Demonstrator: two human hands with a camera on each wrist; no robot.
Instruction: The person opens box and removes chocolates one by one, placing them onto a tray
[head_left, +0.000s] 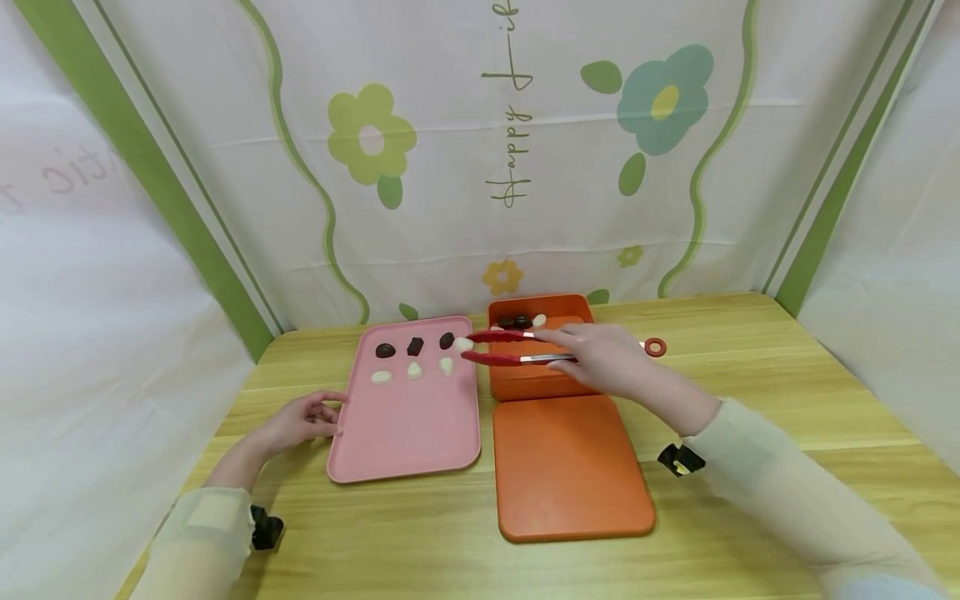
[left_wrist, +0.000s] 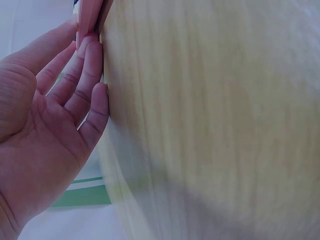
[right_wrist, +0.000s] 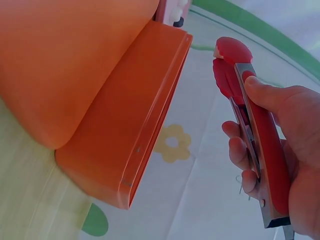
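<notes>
My right hand (head_left: 600, 358) grips red-and-silver tongs (right_wrist: 267, 145) and holds them over the orange box (head_left: 525, 385), their tips reaching left to the pink tray's edge. A small white piece (head_left: 464, 344) sits between the tong tips. On the pink tray (head_left: 408, 442), dark pieces (head_left: 386, 351) form a back row and white pieces (head_left: 382, 377) lie in front of them. At the tray's left edge, my left hand (head_left: 303, 418) holds the rim between thumb and fingers; the left wrist view shows this hand (left_wrist: 55, 110) close up.
In front of the box lies its flat orange lid (head_left: 570, 467) on the wooden table (head_left: 360, 542). Several dark and white pieces (head_left: 522, 322) remain at the back inside the box. A printed curtain (head_left: 450, 217) stands behind the table, with white sheets at both sides.
</notes>
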